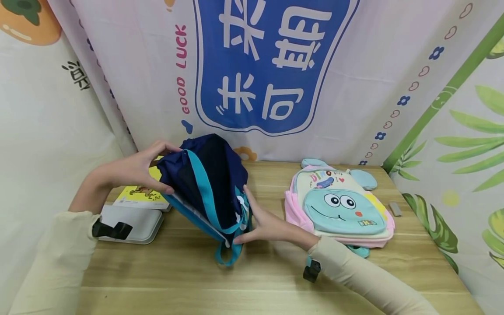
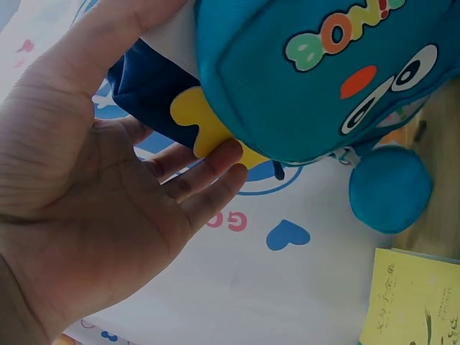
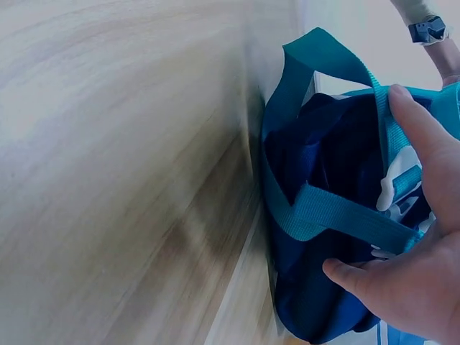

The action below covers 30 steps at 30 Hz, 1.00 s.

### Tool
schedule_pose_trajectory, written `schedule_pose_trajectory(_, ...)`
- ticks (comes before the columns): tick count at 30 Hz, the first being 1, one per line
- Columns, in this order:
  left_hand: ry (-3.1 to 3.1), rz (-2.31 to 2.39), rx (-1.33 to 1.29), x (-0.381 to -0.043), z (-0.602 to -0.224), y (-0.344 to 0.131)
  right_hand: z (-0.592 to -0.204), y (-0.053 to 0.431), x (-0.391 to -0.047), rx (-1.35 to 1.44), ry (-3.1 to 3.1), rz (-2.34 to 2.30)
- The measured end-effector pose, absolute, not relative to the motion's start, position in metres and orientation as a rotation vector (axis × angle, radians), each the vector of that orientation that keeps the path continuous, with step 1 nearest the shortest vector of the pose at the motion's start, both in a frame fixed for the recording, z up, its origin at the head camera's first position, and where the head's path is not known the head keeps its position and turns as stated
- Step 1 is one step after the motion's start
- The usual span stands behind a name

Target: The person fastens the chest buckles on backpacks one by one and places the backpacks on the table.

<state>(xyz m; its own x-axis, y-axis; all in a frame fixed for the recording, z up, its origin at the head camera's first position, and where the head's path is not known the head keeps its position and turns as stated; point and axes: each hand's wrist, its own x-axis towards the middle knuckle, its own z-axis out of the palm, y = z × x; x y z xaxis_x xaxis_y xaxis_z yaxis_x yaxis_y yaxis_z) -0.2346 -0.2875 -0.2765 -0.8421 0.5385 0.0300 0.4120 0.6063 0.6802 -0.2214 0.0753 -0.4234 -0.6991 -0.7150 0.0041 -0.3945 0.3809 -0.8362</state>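
Note:
A navy backpack (image 1: 226, 170) with teal straps is held tilted above the wooden table between both hands, its strap side showing in the head view. At its left end, my left hand (image 1: 131, 170) grips the side with thumb and fingers spread apart. The left wrist view shows the teal front (image 2: 273, 93) with cartoon eyes, a round teal flap and a yellow patch beside the fingertips. My right hand (image 1: 267, 225) holds the opposite end near the strap buckles. In the right wrist view its thumb and fingers press against the navy fabric (image 3: 309, 287) and webbing.
A yellow book (image 1: 141, 199) and a pale flat case (image 1: 134, 223) lie below the left forearm. To the right lies a pink and cream backpack (image 1: 295, 201) with a smiling face, and a small grey block (image 1: 395, 209). A printed curtain (image 1: 157, 87) hangs behind the table.

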Motion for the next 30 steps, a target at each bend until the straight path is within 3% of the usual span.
schedule_pose_trajectory(14, 2.619, 0.982, 0.838, -0.234, -0.295, -0.294, -0.421, 0.082, -0.224, -0.991, 2.278, -1.255)
schedule_pose_trajectory(30, 2.527, 1.077, 0.680, -0.230, -0.338, -0.295, -0.423, 0.095, -0.229, -1.081, 2.357, -1.069)
